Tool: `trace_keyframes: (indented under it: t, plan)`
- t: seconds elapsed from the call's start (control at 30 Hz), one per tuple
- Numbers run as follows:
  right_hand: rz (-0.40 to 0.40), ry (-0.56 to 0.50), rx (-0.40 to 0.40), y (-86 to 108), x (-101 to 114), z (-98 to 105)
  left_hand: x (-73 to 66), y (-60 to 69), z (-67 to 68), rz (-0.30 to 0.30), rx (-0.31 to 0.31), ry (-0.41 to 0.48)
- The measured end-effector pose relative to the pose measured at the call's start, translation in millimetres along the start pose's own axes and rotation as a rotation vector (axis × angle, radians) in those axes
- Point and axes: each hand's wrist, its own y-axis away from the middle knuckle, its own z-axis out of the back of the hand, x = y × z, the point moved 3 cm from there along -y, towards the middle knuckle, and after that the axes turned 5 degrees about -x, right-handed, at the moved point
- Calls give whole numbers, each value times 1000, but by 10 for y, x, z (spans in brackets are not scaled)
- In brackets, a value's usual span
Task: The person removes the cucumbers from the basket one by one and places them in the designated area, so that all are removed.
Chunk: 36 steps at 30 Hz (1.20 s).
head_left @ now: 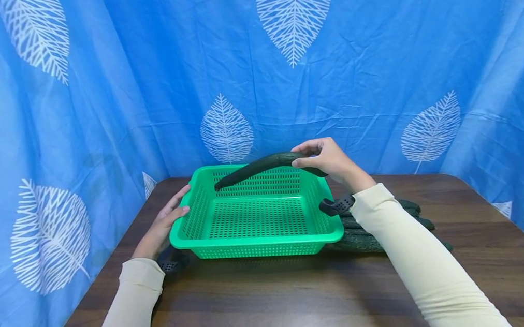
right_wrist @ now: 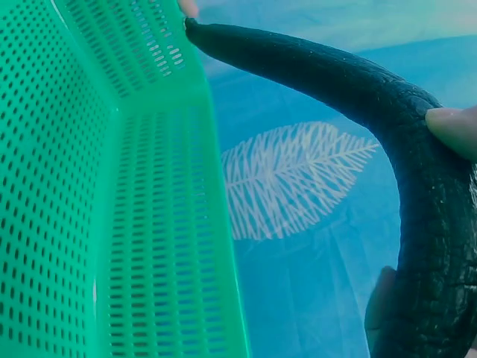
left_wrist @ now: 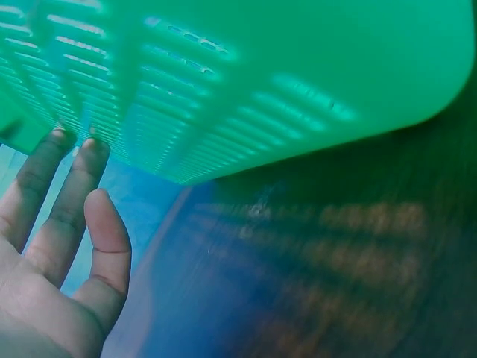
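Observation:
My right hand [head_left: 329, 160] grips a long, curved dark-green cucumber [head_left: 262, 165] near its right end, above the green plastic basket [head_left: 257, 244]. The cucumber slants down to the left, its far tip over the basket's left part. In the right wrist view, a thumb and a fingertip press on the cucumber [right_wrist: 328, 71] from opposite sides. My left hand [head_left: 164, 224] is at the basket's left side, fingers extended along the rim. Seen from the left wrist, the fingers of that left hand [left_wrist: 67, 246] are fairly straight against the slotted wall of the basket [left_wrist: 171, 89].
Several more cucumbers [head_left: 359, 240] lie on the brown wooden table [head_left: 265, 303] to the right of the basket, partly hidden by my right forearm. A blue curtain [head_left: 357, 72] with white leaf prints hangs behind and on both sides of the table.

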Motion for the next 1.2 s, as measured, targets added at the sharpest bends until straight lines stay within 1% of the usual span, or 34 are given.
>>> trace_keyframes:
  t: [0.13, 0.27, 0.37, 0.5, 0.6, 0.7, 0.83, 1.0, 1.1, 1.2]
  plan:
    - [4, 6, -27, 120, -25, 124, -7, -2, -6, -2, -5, -7]
    - [12, 8, -55, 270, -57, 244, -7, -3, -17, -6, 5, 2]
    - [26, 6, -74, 392, -77, 334, -6, -7, -28, -18, 18, 10]
    - [35, 1, -98, 548, -102, 454, -9, -6, -29, -35, 18, -2]
    - [48, -22, -117, 659, -121, 541, -14, 3, -20, -33, 10, -23]
    - [83, -58, -140, 763, -139, 617, -21, 11, -7, -27, 6, -32]
    - [120, -126, -167, 906, -190, 705, -24, 7, 4, -23, 3, -18]
    - [134, -183, -198, 1106, -281, 813, -20, -1, 7, -14, 1, -21]
    - [142, -208, -200, 1233, -341, 862, -16, 3, 7, -14, 2, -27]
    - [155, -225, -198, 1363, -405, 913, -13, -3, 2, -25, 15, -12]
